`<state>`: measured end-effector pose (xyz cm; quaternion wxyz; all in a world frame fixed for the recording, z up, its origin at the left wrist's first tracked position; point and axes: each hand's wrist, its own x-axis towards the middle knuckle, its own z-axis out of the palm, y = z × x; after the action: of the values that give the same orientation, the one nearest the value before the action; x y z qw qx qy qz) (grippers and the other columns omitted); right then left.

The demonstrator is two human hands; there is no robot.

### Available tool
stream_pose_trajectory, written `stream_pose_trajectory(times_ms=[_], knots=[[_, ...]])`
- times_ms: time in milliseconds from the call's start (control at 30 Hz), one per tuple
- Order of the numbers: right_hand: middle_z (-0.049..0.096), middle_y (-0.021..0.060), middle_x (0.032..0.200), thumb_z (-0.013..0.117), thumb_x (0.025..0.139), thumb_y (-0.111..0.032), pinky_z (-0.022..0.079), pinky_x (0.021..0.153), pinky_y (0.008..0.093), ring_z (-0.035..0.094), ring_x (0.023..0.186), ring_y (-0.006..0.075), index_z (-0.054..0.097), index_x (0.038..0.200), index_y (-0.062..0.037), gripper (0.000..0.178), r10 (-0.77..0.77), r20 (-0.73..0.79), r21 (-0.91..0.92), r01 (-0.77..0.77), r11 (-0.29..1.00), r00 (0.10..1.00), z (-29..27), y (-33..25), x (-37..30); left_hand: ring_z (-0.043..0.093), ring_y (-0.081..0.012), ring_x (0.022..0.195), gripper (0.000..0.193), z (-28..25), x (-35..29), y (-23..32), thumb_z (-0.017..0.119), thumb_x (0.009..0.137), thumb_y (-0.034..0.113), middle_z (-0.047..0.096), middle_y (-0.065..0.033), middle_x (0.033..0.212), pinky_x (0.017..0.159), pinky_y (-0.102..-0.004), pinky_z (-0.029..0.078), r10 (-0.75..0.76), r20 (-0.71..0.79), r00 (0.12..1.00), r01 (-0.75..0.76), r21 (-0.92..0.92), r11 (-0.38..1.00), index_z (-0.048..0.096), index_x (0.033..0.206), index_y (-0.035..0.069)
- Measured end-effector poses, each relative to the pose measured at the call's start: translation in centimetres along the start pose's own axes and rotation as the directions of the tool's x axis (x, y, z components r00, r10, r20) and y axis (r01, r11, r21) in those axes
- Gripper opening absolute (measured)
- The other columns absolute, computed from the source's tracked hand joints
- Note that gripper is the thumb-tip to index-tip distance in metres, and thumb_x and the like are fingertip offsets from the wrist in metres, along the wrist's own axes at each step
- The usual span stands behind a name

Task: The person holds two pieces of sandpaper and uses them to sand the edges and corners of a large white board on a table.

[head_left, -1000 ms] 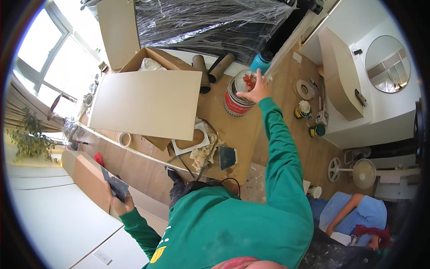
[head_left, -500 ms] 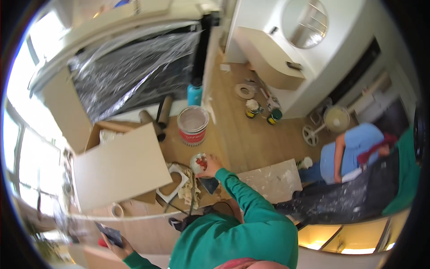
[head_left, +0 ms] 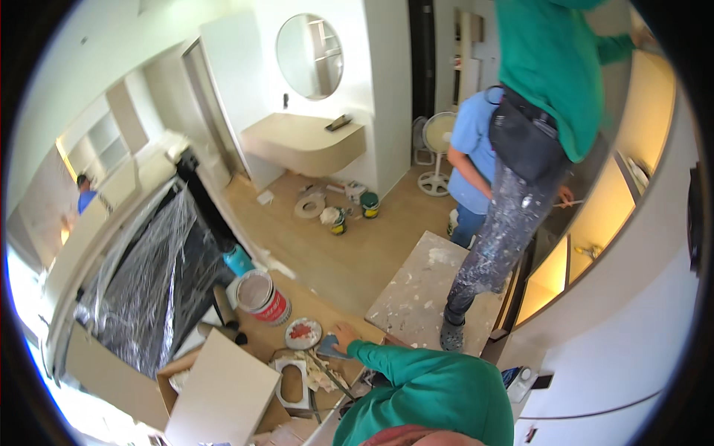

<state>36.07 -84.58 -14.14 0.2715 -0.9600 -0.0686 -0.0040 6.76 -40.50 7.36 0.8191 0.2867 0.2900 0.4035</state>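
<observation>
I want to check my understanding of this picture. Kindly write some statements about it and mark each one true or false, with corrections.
1. The right hand is at the blue-grey flat plate. True.
2. The bucket has a green label. False: its label is red.
3. The round whitish piece with red patches is between the bucket and the right hand. True.
4. In the picture, the pedestal fan is left of the mirror. False: it is on the right.
5. The standing co-worker's trousers have pale spots. True.
</observation>
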Motion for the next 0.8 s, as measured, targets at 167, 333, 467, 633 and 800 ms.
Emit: stream_pose_trajectory(times_ms=[167,333,467,633,800], knots=[[0.051,0.0186,0.138,0.084,0.071,-0.034,0.037,0.108,0.0502,0.044,0.132,0.0383,0.051,0.132,-0.006,0.075,0.114,0.049,-0.017,-0.113,0.993,0.992,-2.5,-4.4,-1.9,0.067,-0.0244,0.091,0.031,-1.5,4.5,-0.6,0.064,0.094,0.031,0.071,-0.0104,0.106,0.072,-0.0339,0.054,0.028,0.046,0.999,-0.031,0.061,0.998,0.062,0.12,0.012],[0.053,0.0177,0.135,0.088,0.066,-0.03,0.039,0.106,0.0494,0.046,0.13,0.0373,0.052,0.129,-0.0061,0.077,0.158,0.011,-0.098,-0.156,0.983,0.987,-2.1,-2.8,-1.6,0.068,-0.0208,0.085,0.025,3.9,3.3,-2.3,0.058,0.097,0.029,0.073,-0.0072,0.097,0.069,-0.0306,0.053,-0.219,0.14,0.966,0.24,-0.157,0.958,0.069,0.102,0.007],[0.052,0.0187,0.136,0.089,0.065,-0.03,0.041,0.106,0.0492,0.046,0.13,0.0388,0.051,0.132,-0.0061,0.08,0.245,0.218,-0.014,-0.248,0.969,0.945,-2.9,-5.2,-1.2,0.069,-0.0205,0.085,0.025,1.3,3.3,-1.7,0.061,0.095,0.03,0.073,-0.0064,0.097,0.068,-0.0309,0.053,-0.16,0.162,0.974,0.19,-0.194,0.962,0.069,0.102,0.007],[0.062,0.0203,0.125,0.088,0.068,-0.037,0.048,0.096,0.0467,0.057,0.119,0.0367,0.06,0.126,-0.008,0.071,0.225,0.186,0.015,-0.232,0.973,0.956,-0.7,-0.6,1.3,0.069,-0.0201,0.081,0.021,3.6,1.5,-2.5,0.065,0.093,0.029,0.073,-0.0042,0.092,0.067,-0.0305,0.053,-0.212,0.066,0.975,0.222,-0.297,0.929,0.069,0.097,0.009],[0.072,0.0189,0.096,0.081,0.076,-0.048,0.054,0.078,0.0422,0.07,0.086,0.0309,0.071,0.11,-0.0067,0.054,0.211,0.29,0.295,-0.297,0.908,0.934,1.8,5.6,1.3,0.069,-0.0194,0.08,0.018,0.7,3.7,-4.7,0.066,0.092,0.028,0.074,-0.0038,0.091,0.067,-0.0306,0.053,-0.224,0.058,0.973,0.23,-0.347,0.909,0.069,0.092,0.01]])
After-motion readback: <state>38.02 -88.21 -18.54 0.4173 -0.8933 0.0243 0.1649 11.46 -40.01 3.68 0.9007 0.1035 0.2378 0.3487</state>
